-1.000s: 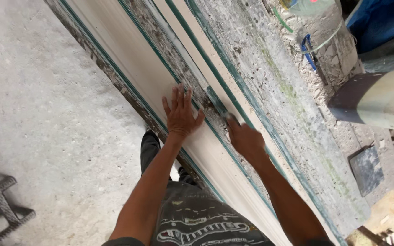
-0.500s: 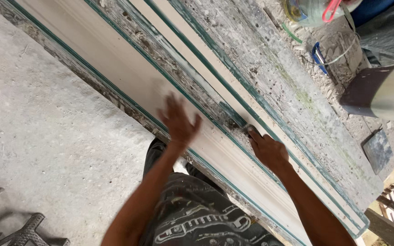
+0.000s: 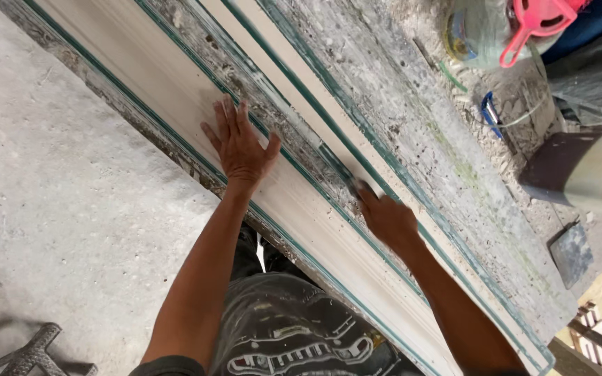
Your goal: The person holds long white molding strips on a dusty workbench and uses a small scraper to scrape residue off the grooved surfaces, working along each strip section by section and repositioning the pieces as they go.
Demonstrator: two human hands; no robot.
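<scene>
White plaster moulding [image 3: 175, 97] lay lengthwise on the long table [image 3: 412, 132], set between green-edged strips [image 3: 329, 150]. Left hand [image 3: 240, 145] lay flat on the moulding, fingers spread, holding nothing. Right hand [image 3: 387, 217] pressed at the moulding's upper edge, fingers curled; blurred, so can't tell if the grip held anything. Table top was crusted with dried plaster. Pink scoop [image 3: 538, 21] and dark trowel [image 3: 571, 252] sat well apart, far side.
</scene>
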